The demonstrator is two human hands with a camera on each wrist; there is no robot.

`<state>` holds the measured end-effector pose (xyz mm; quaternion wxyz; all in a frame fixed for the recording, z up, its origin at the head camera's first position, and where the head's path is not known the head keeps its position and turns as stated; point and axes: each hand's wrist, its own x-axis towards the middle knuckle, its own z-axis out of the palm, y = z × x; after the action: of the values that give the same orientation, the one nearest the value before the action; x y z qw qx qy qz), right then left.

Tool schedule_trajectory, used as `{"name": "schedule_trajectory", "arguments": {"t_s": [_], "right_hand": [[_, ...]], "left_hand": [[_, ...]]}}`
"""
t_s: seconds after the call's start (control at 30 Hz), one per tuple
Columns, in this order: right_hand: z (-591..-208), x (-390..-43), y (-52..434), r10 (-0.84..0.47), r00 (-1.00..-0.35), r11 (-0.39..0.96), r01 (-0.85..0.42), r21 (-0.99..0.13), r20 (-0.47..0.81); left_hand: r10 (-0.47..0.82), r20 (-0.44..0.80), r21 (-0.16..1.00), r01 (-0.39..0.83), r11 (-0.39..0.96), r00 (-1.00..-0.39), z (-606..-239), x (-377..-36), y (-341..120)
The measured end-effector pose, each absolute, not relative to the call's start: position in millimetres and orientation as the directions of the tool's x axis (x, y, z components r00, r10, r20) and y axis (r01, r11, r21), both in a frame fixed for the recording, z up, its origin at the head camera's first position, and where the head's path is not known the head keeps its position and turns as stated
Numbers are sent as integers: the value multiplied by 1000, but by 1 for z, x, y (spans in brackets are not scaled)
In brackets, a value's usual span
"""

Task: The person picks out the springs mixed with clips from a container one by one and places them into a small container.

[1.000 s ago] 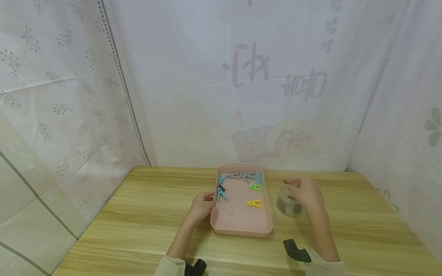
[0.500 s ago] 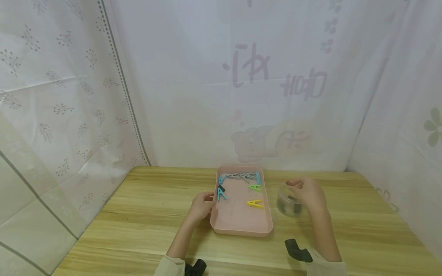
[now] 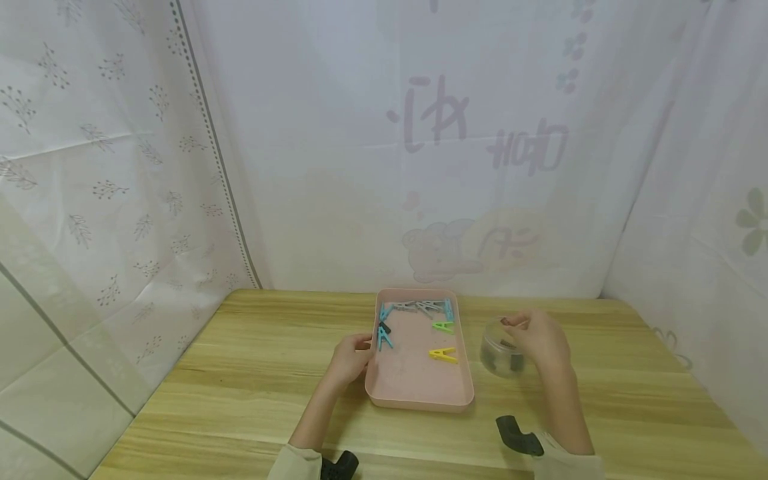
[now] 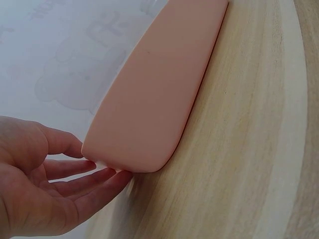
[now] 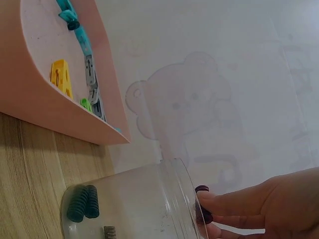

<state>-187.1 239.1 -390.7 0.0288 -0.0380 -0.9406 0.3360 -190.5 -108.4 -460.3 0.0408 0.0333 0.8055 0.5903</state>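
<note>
Right hand (image 3: 540, 337) lowered onto upright jar (image 3: 501, 357).

A light wooden counter (image 3: 252, 373) with long pale grain stripes is filling the lower part of the head view, backed by white patterned curtains. A pink rectangular tray (image 3: 420, 399) is sitting flat near the middle of the counter, its long sides running away from the viewer. Just to its right, a clear round plastic jar (image 3: 497, 357) is standing upright on the wood, near the tray but apart from it.
</note>
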Motion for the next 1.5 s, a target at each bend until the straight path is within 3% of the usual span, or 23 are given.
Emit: {"name": "schedule_trajectory", "arguments": {"t_s": [1.5], "right_hand": [[-395,-188,244,120,-993,795,108,-597,-20]], "left_hand": [[115,-18,957,16,288,-993,-461,-191,-109]]}}
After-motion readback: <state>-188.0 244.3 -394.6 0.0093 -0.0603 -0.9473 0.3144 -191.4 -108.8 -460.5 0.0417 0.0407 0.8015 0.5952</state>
